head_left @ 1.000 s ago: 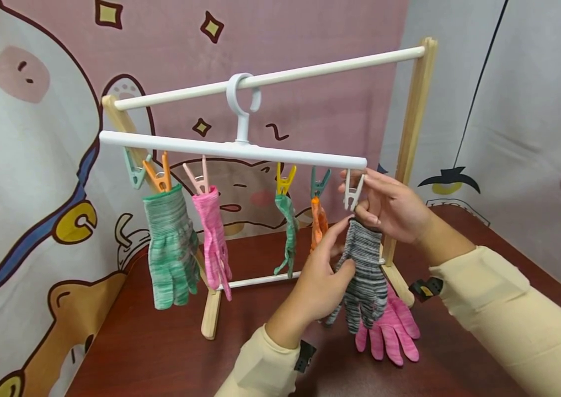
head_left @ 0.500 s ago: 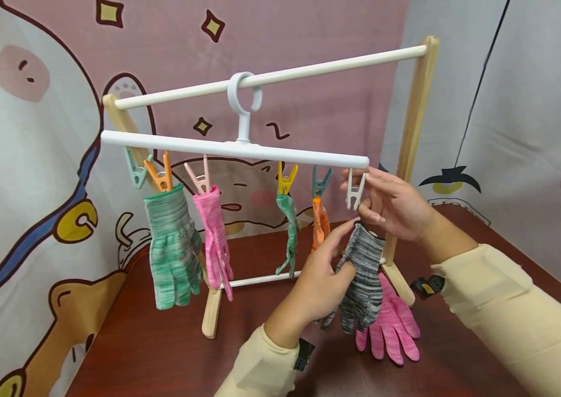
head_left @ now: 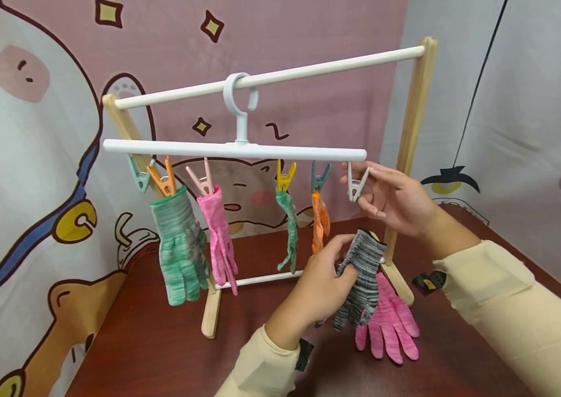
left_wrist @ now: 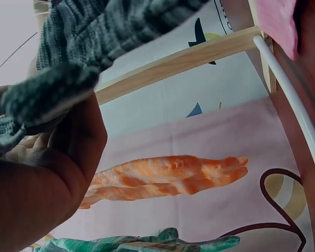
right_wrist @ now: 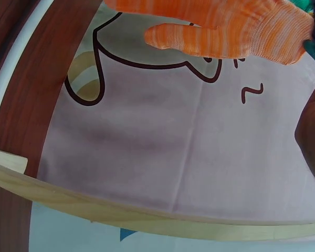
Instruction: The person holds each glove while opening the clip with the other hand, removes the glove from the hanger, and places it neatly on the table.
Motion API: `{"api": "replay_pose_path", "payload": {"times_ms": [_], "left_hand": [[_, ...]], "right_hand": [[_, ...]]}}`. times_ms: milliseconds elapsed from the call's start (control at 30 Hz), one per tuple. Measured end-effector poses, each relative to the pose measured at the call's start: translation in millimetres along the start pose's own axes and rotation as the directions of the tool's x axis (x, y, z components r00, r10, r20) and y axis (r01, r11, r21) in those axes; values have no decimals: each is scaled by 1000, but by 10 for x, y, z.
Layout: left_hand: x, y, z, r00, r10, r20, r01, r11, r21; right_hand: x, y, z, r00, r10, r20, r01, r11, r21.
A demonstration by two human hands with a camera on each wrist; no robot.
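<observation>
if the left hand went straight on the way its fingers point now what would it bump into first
Beyond the grey glove in its grip, the left hand would probably meet the right hand at the white clip first, though depth is hard to judge here.

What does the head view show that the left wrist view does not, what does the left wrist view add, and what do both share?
Only the head view: the white hanger and its yellow clothespin.
Only the left wrist view: the lower end of the orange glove, which the left hand covers in the head view.
Both: that hand holding the grey striped glove, the wooden frame, and the table.
</observation>
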State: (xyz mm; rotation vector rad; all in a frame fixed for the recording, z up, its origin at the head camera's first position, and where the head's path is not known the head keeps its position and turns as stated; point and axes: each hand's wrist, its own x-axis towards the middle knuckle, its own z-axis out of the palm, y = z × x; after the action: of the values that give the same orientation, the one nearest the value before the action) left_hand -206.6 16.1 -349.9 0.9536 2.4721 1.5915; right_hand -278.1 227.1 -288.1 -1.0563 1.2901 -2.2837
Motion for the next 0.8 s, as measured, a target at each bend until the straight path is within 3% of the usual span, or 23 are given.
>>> {"api": "replay_pose_path", "payload": {"times_ms": [200, 367, 500, 600, 733, 800], "left_hand": [[-2, 10, -10, 999, 0, -44, 3, 999, 49], [-2, 0, -22, 997, 7, -71, -3, 998, 65], [-10, -9, -38, 997, 4, -82, 3, 997, 82], [-20, -6, -46, 997, -2, -82, 9, 996, 85], [-25, -5, -55, 996, 4, -89, 3, 997, 82], [-24, -7, -63, 995, 11, -96, -3, 997, 81]], "right_hand": [[-15, -24, 2, 999, -16, -47, 14, 1000, -27], [-43, -36, 56, 979, -16, -205, -18, 986, -167], [-89, -27, 115, 920, -37, -391, -95, 945, -312], [-164, -4, 144, 864, -92, -495, -151, 891, -429], [-310, 49, 151, 790, -245, -561, -182, 781, -597], [-394, 93, 142, 744, -340, -575, -207, 701, -683]]}}
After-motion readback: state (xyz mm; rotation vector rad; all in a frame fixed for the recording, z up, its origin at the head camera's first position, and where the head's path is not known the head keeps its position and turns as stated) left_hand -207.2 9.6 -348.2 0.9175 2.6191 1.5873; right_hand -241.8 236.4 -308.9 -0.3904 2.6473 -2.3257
